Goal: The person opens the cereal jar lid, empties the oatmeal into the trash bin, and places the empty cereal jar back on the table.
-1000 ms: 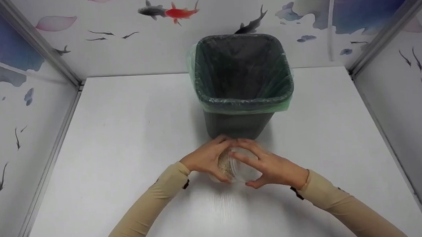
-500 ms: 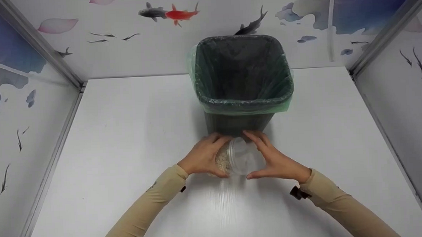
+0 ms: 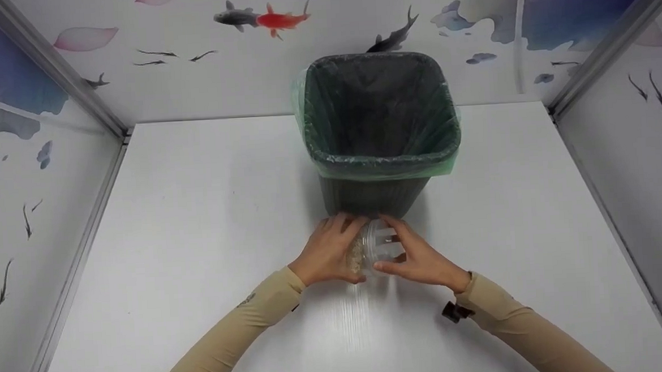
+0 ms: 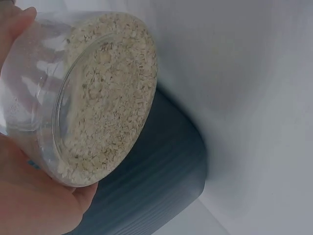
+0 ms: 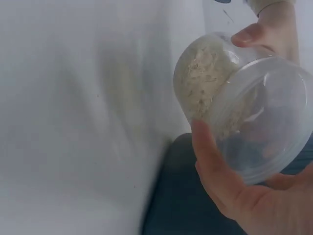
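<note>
A clear plastic jar [image 4: 105, 103] holding pale flakes that look like oats is tilted on its side in front of the bin. My left hand [image 3: 327, 253] grips the jar's body, thumb on the near side and fingers on the far side. Round the translucent lid [image 5: 274, 115] at the jar's other end, my right hand [image 3: 424, 257] has its fingers and thumb curled. The lid sits on the jar's mouth in the right wrist view. In the left wrist view the flakes lie against the jar's base.
Just behind the hands stands a dark bin [image 3: 374, 195] lined with a green bag [image 3: 387, 170], its mouth facing up. Beneath everything is a white table [image 3: 195, 199]. Printed panels with fish [image 3: 282, 20] close off the back and both sides.
My right hand opened wide around the lid, then closed in on it again with its fingers re-placed. My left hand keeps hold of the jar, which has shifted only slightly.
</note>
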`<state>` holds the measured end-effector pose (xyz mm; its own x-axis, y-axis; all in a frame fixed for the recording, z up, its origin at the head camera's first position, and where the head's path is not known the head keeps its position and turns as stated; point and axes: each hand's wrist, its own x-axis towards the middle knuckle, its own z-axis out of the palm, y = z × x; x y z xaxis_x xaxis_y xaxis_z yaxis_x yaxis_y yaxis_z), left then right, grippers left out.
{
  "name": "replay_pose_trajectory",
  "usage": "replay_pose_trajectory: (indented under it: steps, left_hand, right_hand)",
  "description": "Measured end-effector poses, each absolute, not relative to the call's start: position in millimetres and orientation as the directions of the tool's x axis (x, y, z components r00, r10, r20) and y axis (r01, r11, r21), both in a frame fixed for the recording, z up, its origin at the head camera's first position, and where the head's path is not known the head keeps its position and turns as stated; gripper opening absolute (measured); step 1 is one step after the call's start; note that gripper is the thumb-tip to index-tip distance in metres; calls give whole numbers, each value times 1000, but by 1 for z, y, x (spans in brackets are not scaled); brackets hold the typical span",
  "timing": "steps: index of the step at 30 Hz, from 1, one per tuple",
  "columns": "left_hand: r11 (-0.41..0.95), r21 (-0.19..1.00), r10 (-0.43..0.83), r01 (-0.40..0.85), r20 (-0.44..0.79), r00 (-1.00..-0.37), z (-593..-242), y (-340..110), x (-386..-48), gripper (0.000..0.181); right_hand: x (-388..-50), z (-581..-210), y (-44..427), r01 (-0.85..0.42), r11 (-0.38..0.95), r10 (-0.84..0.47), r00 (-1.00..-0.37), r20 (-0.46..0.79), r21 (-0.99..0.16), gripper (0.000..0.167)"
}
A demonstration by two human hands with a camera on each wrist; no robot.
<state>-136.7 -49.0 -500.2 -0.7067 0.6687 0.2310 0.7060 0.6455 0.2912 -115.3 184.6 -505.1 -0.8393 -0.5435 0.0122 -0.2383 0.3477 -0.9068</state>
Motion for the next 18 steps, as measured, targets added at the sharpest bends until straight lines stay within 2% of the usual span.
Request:
replay_pose_trajectory:
  steps: [3, 6, 11, 18]
  left_hand:
    - [644, 299, 678, 705, 206, -706, -501, -49, -137, 110]
    - [631, 327, 692, 703, 170, -701, -500, -49, -137, 110]
    - [558, 436, 738, 706, 129, -663, -497, -53, -140, 104]
    - [446, 588, 807, 675, 61, -587, -500, -61, -146, 104]
  right_hand:
    - [-113, -507, 183, -290, 379, -528, -848, 52, -879, 86]
    - [-112, -507, 184, -402, 393, -566, -815, 127, -827, 90]
    - [-113, -502, 188, -608, 401, -677, -700, 225, -686, 93]
    - [-113, -494, 195, -807, 383, -792, -537, 290, -449, 95]
